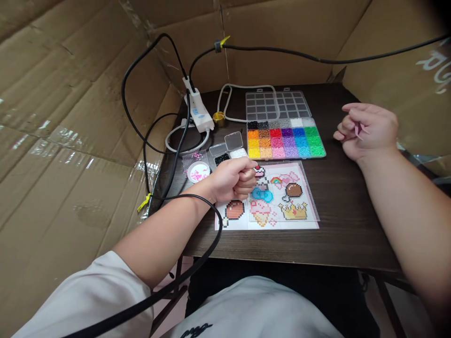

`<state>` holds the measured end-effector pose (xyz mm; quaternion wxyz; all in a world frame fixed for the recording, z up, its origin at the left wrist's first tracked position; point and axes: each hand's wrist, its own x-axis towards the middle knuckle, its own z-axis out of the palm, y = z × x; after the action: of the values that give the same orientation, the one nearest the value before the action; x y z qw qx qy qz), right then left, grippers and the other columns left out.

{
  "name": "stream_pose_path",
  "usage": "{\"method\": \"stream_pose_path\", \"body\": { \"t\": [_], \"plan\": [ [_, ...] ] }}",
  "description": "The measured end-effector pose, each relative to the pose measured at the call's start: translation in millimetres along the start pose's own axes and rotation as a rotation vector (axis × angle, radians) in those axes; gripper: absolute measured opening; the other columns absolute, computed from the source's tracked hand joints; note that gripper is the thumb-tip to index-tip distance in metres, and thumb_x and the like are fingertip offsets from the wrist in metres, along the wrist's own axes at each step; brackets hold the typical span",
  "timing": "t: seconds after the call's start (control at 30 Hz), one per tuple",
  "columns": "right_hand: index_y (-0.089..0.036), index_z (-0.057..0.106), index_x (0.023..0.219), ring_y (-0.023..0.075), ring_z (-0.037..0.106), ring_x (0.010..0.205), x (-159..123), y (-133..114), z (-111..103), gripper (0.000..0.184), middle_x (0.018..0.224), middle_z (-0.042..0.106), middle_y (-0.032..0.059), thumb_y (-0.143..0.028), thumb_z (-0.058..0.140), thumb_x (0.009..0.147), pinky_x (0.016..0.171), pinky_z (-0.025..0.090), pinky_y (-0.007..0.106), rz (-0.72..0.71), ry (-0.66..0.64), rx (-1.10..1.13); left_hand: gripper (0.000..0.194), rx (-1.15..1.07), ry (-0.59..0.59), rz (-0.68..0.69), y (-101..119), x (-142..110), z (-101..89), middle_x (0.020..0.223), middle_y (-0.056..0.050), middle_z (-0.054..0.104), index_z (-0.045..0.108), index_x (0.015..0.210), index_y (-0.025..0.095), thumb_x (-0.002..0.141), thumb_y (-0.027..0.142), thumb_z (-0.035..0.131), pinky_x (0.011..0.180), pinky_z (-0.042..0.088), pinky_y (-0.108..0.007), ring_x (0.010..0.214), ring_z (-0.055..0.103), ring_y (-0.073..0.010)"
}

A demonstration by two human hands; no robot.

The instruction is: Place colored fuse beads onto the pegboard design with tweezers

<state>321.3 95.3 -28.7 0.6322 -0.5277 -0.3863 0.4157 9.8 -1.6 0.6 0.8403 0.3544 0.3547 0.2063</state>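
My left hand point(237, 180) is closed in a fist over the upper left of the pattern sheet point(266, 225); nothing sticks out of it. The sheet shows pixel pictures, among them a crown, an ice cream and drumsticks, with a clear pegboard point(312, 206) lying over part of it. Raised at the right, clear of the bead box, my right hand point(371, 129) is curled around pink tweezers point(358, 131), of which only thin prongs show. Behind the sheet sits the sorted bead box point(285, 141), its clear lid point(278, 105) folded back.
Left of the sheet are a white dish point(198, 172) of pink and white beads and a small box of black beads point(221, 158). A power strip point(199, 110) and a yellow tape roll point(219, 118) lie behind. A black cable point(197, 263) loops across my left forearm. Cardboard walls point(282, 28) enclose the table.
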Motion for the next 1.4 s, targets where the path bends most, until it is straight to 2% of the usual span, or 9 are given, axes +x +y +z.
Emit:
{"method": "stream_pose_path", "body": {
  "t": [0.13,0.27,0.43,0.53,0.8,1.07,1.23,1.3,1.4],
  "plan": [
    [-0.023,0.062,0.070,0.0092,0.022,0.040,-1,-1,1,0.018,0.038,0.035,-0.0084,-0.015,0.064,0.086,0.049,0.022,0.033,-0.008,0.036,-0.017,0.047,-0.002,0.014,-0.002,0,0,-0.4,0.047,0.007,0.019,0.030,0.046,0.022,0.088,0.029,0.051,0.036,0.018,-0.019,0.038,0.015,-0.0067],
    [-0.022,0.060,0.065,0.0081,0.017,0.037,-3,-2,2,0.027,0.036,0.027,-0.0098,-0.009,0.057,0.089,0.047,0.021,0.032,-0.006,0.038,-0.013,0.050,0.000,0.019,0.000,0,0,0.2,0.046,0.007,0.017,0.029,0.045,0.022,0.091,0.030,0.046,0.036,0.017,-0.019,0.038,0.013,-0.0069],
    [-0.020,0.062,0.064,0.0057,0.018,0.032,-3,0,-1,0.015,0.036,0.025,-0.0121,-0.018,0.072,0.075,0.039,0.017,0.026,-0.046,-0.008,0.072,0.052,0.003,0.035,-0.004,1,1,2.6,0.046,0.007,0.017,0.029,0.045,0.022,0.094,0.028,0.043,0.035,0.017,-0.018,0.038,0.014,-0.0069],
    [-0.019,0.062,0.066,0.0051,0.019,0.031,-2,2,-3,0.016,0.036,0.028,-0.0127,-0.020,0.079,0.067,0.036,0.018,0.023,-0.048,-0.031,0.108,0.052,0.004,0.036,-0.001,1,1,3.5,0.045,0.007,0.016,0.029,0.044,0.022,0.095,0.027,0.039,0.035,0.017,-0.018,0.037,0.013,-0.0072],
    [-0.020,0.064,0.069,0.0038,0.027,0.033,0,7,-3,0.023,0.042,0.037,-0.0117,-0.025,0.086,0.063,0.034,0.022,0.020,-0.120,-0.093,0.113,0.051,-0.029,0.054,-0.018,2,2,-0.8,0.046,0.007,0.017,0.031,0.045,0.022,0.094,0.029,0.042,0.034,0.019,-0.019,0.037,0.015,-0.0073],
    [-0.018,0.068,0.066,0.0036,0.030,0.032,2,14,4,0.016,0.039,0.040,-0.0100,-0.016,0.082,0.074,0.032,0.023,0.019,-0.167,0.021,0.004,0.049,-0.036,0.062,-0.030,3,1,-1.3,0.046,0.006,0.020,0.031,0.044,0.021,0.091,0.027,0.044,0.035,0.020,-0.018,0.037,0.017,-0.0070],
    [-0.019,0.064,0.063,0.0044,0.030,0.030,3,12,5,0.022,0.036,0.037,-0.0105,-0.012,0.077,0.079,0.031,0.024,0.019,-0.125,0.073,-0.014,0.050,-0.039,0.062,-0.034,3,1,-0.6,0.046,0.007,0.018,0.031,0.044,0.021,0.092,0.028,0.044,0.034,0.020,-0.018,0.037,0.016,-0.0071],
    [-0.019,0.062,0.061,0.0054,0.028,0.028,4,11,5,0.025,0.034,0.035,-0.0104,-0.015,0.075,0.081,0.030,0.022,0.020,-0.085,0.073,0.030,0.050,-0.035,0.055,-0.032,3,1,0.2,0.046,0.007,0.017,0.031,0.044,0.021,0.092,0.028,0.043,0.034,0.019,-0.018,0.037,0.015,-0.0072],
    [-0.019,0.061,0.062,0.0065,0.028,0.027,5,10,3,0.029,0.033,0.035,-0.0092,-0.027,0.072,0.087,0.029,0.022,0.022,-0.078,0.045,0.079,0.051,-0.031,0.068,-0.044,4,2,1.2,0.046,0.007,0.017,0.030,0.043,0.021,0.092,0.027,0.042,0.034,0.019,-0.018,0.036,0.016,-0.0071]
  ]
}}
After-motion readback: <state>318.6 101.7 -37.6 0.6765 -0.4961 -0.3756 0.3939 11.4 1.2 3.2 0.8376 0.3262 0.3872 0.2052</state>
